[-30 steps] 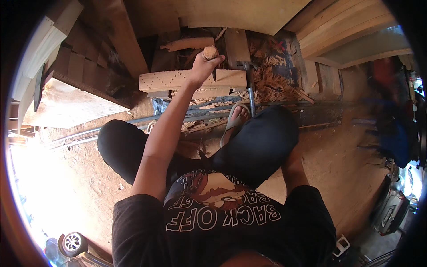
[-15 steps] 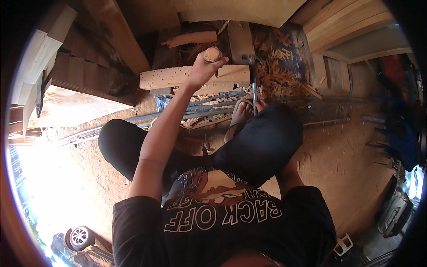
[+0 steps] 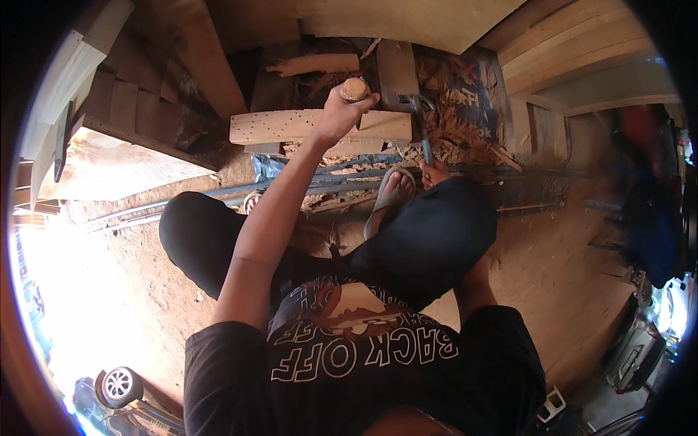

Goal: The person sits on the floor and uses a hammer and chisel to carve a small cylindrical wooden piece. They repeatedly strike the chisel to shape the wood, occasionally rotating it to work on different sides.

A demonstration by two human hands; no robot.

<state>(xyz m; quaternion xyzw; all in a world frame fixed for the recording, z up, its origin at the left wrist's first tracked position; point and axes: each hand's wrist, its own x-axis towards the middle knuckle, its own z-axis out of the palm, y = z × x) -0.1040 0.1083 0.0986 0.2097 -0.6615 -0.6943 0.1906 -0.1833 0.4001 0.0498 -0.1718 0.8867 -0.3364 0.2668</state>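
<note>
My left hand is closed around an upright wooden-handled chisel. I see the round butt of its handle from above; the blade is mostly hidden by the hand and handle. Beneath is a pale wooden board, dotted with small dark marks and lying crosswise. To the right, my right hand grips a hammer near the lower end of its metal shaft. The hammer's head is beside the board's right end, apart from the chisel. Part of the right hand is behind my knee.
My sandalled foot is close to the board. Wood chips and scraps litter the far side. Long dark pipes run across the ground. Stacked timber stands at far right, and a plywood sheet at left.
My right hand has moved slightly right and shows more from behind the knee, its hammer now tilted differently. The left hand keeps its hold on the chisel over the board.
</note>
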